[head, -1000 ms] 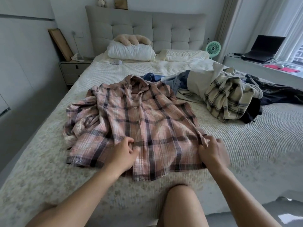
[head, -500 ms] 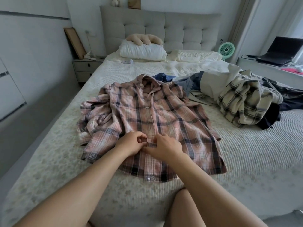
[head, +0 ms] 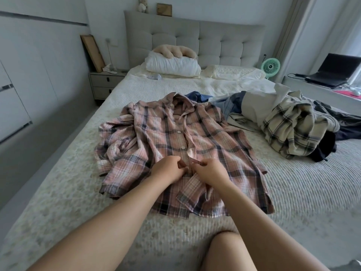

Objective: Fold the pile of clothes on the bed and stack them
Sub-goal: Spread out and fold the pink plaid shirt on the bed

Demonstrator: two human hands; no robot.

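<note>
From the head camera, your pink plaid shirt [head: 181, 153] lies spread face-up on the bed [head: 293, 192], collar toward the headboard. Your left hand [head: 168, 169] and right hand [head: 210, 170] sit close together at the shirt's front opening, below the lowest visible button, each pinching an edge of the fabric with curled fingers. The pile of unfolded clothes [head: 283, 122] lies to the right, well apart from both hands

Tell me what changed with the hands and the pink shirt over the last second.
The right hand left the shirt's right edge and joined the left hand at the front opening; both now pinch the pink shirt there. The clothes pile stayed put.
</note>
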